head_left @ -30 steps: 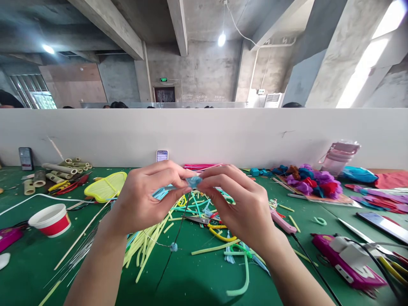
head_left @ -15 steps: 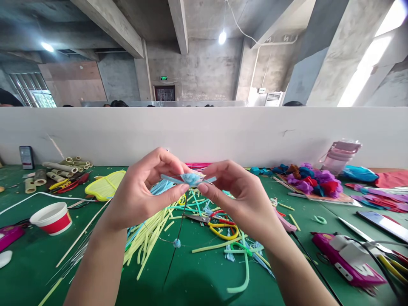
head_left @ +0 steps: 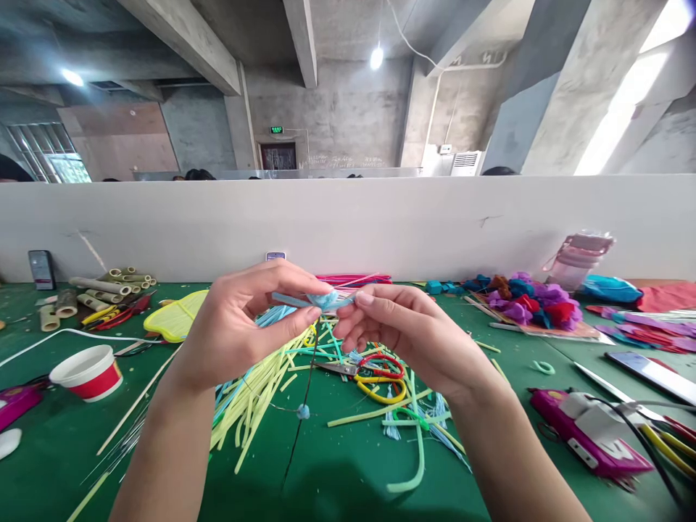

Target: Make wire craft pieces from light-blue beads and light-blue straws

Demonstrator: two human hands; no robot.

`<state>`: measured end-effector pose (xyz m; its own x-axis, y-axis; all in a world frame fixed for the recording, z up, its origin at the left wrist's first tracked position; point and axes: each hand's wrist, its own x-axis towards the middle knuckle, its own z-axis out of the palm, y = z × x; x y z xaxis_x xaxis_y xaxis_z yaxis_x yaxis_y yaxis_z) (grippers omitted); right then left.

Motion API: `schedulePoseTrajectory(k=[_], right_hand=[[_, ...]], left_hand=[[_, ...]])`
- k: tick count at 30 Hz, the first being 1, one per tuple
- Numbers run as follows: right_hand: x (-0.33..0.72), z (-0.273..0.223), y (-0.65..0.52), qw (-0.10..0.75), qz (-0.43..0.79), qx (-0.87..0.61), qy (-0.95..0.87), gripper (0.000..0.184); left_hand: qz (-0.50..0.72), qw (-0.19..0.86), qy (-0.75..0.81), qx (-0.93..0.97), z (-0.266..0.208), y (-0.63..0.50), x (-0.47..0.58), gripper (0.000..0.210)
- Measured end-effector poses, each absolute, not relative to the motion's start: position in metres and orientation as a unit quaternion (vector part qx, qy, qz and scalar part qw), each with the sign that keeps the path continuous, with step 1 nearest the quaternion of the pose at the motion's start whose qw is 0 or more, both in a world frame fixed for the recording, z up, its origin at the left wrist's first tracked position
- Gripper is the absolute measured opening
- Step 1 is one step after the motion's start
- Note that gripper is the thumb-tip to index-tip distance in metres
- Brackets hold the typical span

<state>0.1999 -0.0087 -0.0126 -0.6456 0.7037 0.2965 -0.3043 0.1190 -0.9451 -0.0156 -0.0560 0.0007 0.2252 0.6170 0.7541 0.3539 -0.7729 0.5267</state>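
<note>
Between the thumb and fingers of my left hand (head_left: 239, 322) is a light-blue pipe cleaner (head_left: 324, 299), bunched into a small fuzzy knot with straight ends sticking out. Its right end is pinched by the thumb and forefinger of my right hand (head_left: 405, 319), whose other fingers curl below. A thin dark wire hangs beneath the knot and carries a small blue ball (head_left: 303, 412). Under my hands lie yellow-green pipe cleaners (head_left: 261, 406) and scissors (head_left: 380, 388) with red and yellow handles.
A paper cup (head_left: 90, 373) and a yellow leaf-shaped tray (head_left: 174, 319) stand left, near cut bamboo tubes (head_left: 103, 286). At right are purple and red flowers (head_left: 536, 301), a pink bottle (head_left: 581, 261), a power strip (head_left: 592, 438) and a phone (head_left: 652, 377). A white partition (head_left: 348, 225) closes the back.
My right hand has turned and drawn slightly away from the knot, its grip now at the pipe cleaner's right end. My left hand keeps its pinch. The view has shifted slightly.
</note>
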Motion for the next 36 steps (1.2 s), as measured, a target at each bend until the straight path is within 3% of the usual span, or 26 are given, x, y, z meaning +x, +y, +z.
schedulePoseTrajectory(k=[3, 8, 19, 30, 33, 36], right_hand=[[0.199, -0.01, -0.008, 0.41, 0.618, -0.171, -0.648, 0.027], [0.197, -0.004, -0.012, 0.493, 0.468, -0.221, -0.699, 0.027], [0.2, -0.005, -0.021, 0.549, 0.175, -0.262, -0.774, 0.005], [0.191, -0.012, -0.018, 0.591, 0.24, -0.226, -0.736, 0.005], [0.188, -0.013, -0.018, 0.606, 0.177, -0.226, -0.742, 0.001], [0.188, -0.016, -0.018, 0.617, 0.019, -0.219, -0.755, 0.007]], left_hand=[[0.528, 0.152, 0.338, 0.764, 0.005, -0.06, -0.01, 0.022], [0.532, 0.149, 0.383, 0.74, 0.009, -0.062, 0.007, 0.019], [0.574, 0.161, 0.422, 0.683, 0.008, -0.059, 0.016, 0.017], [0.589, 0.183, 0.403, 0.676, 0.007, -0.059, 0.014, 0.019], [0.582, 0.193, 0.41, 0.675, 0.009, -0.059, 0.014, 0.019], [0.577, 0.196, 0.425, 0.669, 0.011, -0.059, 0.014, 0.021]])
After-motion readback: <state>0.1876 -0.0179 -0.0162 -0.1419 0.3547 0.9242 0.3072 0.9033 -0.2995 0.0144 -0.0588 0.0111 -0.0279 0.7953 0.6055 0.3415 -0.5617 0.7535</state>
